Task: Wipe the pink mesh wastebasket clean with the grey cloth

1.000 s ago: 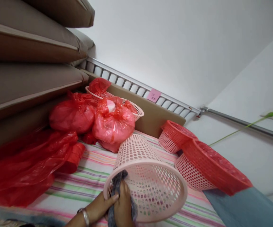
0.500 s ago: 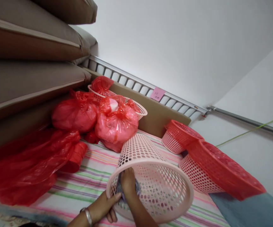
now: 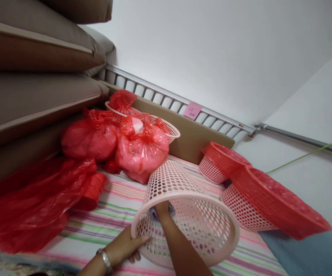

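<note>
A pale pink perforated plastic basket (image 3: pixel 231 234) lies on its side, its wide mouth facing me. My left hand (image 3: pixel 128 245), with a silver bangle at the wrist, grips the rim at the lower left, thumb inside and fingers outside. Deep inside the basket, my right hand (image 3: pixel 162 209) presses a grey-purple cloth (image 3: pixel 171 209) against the inner wall. The basket's upper rim partly hides its fingers.
Tied red bags (image 3: pixel 143 149) sit behind the basket. Loose red plastic bags (image 3: pixel 45 207) lie at the left, below stacked cushions (image 3: pixel 39 96). Red-lined baskets (image 3: pixel 244 207) stand at the right on the striped sheet (image 3: pixel 116 203), near a blue cloth (image 3: pixel 306 253). A metal railing (image 3: pixel 166 96) runs behind.
My right hand has moved deeper into the basket with the cloth, slightly up and to the right. My left hand keeps its hold on the rim.
</note>
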`<move>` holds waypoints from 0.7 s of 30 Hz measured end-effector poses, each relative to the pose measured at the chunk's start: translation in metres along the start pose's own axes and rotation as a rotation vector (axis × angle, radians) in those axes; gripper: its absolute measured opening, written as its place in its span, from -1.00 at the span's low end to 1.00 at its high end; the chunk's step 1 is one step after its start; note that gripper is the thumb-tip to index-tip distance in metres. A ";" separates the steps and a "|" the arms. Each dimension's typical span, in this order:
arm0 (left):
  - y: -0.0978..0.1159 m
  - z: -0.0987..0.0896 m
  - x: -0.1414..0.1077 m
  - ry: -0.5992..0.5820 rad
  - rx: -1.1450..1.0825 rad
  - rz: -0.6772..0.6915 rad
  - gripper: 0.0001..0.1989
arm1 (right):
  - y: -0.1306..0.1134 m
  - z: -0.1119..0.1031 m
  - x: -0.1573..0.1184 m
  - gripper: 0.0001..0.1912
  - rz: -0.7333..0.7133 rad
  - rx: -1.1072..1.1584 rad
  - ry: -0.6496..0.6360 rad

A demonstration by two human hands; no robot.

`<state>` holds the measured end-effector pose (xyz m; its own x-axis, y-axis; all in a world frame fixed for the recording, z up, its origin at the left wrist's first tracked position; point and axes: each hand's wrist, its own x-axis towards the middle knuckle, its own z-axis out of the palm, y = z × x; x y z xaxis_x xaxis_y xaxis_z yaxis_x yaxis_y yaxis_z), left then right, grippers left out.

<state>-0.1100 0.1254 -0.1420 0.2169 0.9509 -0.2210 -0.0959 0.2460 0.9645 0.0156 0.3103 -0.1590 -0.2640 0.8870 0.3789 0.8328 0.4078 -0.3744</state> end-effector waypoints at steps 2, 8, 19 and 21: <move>0.006 -0.008 -0.003 0.043 0.028 0.068 -0.46 | -0.002 -0.002 0.002 -0.71 0.007 -0.007 -0.008; 0.000 -0.002 -0.005 0.021 0.042 0.010 -0.43 | -0.014 -0.009 -0.027 -0.65 0.046 -0.045 0.007; 0.010 -0.001 -0.012 -0.007 0.063 0.182 -0.32 | -0.030 -0.002 -0.167 -0.55 -0.040 0.057 0.127; 0.012 -0.002 -0.014 -0.006 0.047 0.264 -0.32 | -0.032 -0.003 -0.177 -0.57 -0.065 0.067 0.138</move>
<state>-0.1163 0.1151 -0.1271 0.1961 0.9798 0.0403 -0.1050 -0.0199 0.9943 0.0375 0.1393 -0.2115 -0.2434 0.8217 0.5153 0.7807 0.4812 -0.3986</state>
